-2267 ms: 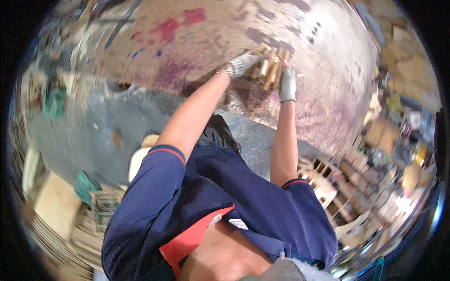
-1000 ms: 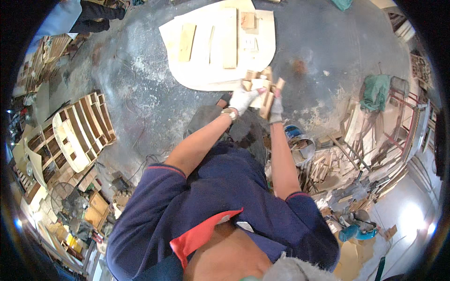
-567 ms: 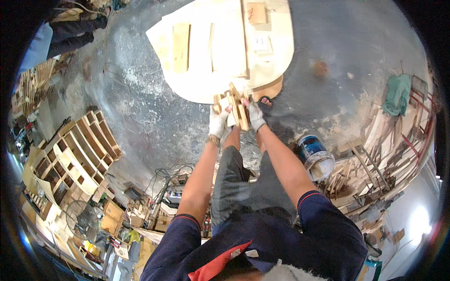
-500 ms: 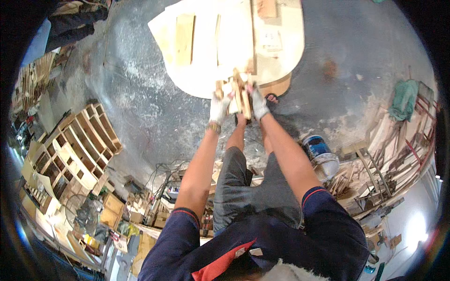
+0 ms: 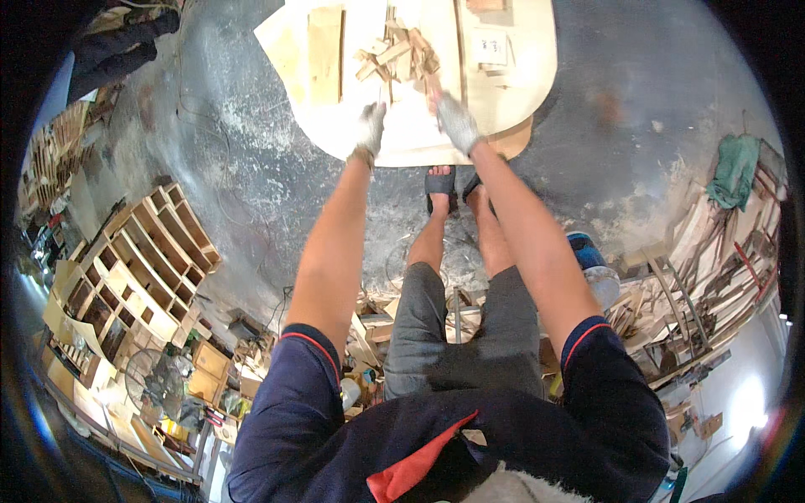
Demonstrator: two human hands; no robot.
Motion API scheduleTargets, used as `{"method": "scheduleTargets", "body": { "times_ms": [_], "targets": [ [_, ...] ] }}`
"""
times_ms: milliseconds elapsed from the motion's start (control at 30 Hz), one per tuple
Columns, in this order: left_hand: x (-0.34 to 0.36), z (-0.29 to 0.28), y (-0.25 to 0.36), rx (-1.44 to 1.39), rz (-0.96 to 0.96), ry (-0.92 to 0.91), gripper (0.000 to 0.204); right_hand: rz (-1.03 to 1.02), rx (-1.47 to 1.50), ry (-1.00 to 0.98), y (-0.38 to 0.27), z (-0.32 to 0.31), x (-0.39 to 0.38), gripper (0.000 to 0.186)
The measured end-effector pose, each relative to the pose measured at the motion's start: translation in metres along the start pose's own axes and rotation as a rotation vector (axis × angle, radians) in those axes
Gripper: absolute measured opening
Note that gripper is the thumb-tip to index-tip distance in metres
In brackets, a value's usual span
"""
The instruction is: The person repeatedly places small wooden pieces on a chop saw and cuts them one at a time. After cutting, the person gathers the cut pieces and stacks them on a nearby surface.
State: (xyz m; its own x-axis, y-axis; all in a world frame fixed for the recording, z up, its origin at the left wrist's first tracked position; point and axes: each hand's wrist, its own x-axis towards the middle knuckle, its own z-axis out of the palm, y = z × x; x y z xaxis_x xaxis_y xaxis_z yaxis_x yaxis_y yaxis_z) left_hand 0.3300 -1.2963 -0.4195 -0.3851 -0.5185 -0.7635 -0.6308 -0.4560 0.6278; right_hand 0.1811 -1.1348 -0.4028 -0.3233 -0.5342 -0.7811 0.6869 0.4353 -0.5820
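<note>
Small offcuts of wood [image 5: 398, 54] lie in a loose heap on a pale, round-cornered wooden board [image 5: 419, 151]. My left hand [image 5: 370, 130], in a whitish work glove, is just short of the heap on its left side, with its fingers stretched forward. On the other side, my gloved right hand [image 5: 458, 126] points its fingers toward the nearest offcuts. Both hands look empty and apart from each other, though the fingertips are somewhat blurred. A flat wooden plank [image 5: 325, 54] rests on the board to the left.
A slatted wooden frame [image 5: 147, 260] stands at left, near a round fan [image 5: 151, 377]. To the right are a blue and white bucket [image 5: 595, 272], stacked wood strips [image 5: 696, 260] and a green cloth [image 5: 734, 172]. My sandalled feet are at the board's near edge.
Both hands have moved farther out over the board and spread apart. The bunch of offcuts they held between them has been let go and now lies on the board.
</note>
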Motion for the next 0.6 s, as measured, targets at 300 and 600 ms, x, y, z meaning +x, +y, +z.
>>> {"method": "scheduleTargets", "body": {
  "times_ms": [300, 600],
  "targets": [
    [-0.266, -0.016, -0.066, 0.877, -0.071, -0.571, 0.065, 0.477, -0.496, 0.643, 0.193, -0.162, -0.39, 0.059],
    [-0.266, -0.076, 0.0, 0.45, -0.131, -0.478, 0.039, 0.267, 0.214, 1.036, 0.36, -0.074, -0.68, 0.03]
  ]
}}
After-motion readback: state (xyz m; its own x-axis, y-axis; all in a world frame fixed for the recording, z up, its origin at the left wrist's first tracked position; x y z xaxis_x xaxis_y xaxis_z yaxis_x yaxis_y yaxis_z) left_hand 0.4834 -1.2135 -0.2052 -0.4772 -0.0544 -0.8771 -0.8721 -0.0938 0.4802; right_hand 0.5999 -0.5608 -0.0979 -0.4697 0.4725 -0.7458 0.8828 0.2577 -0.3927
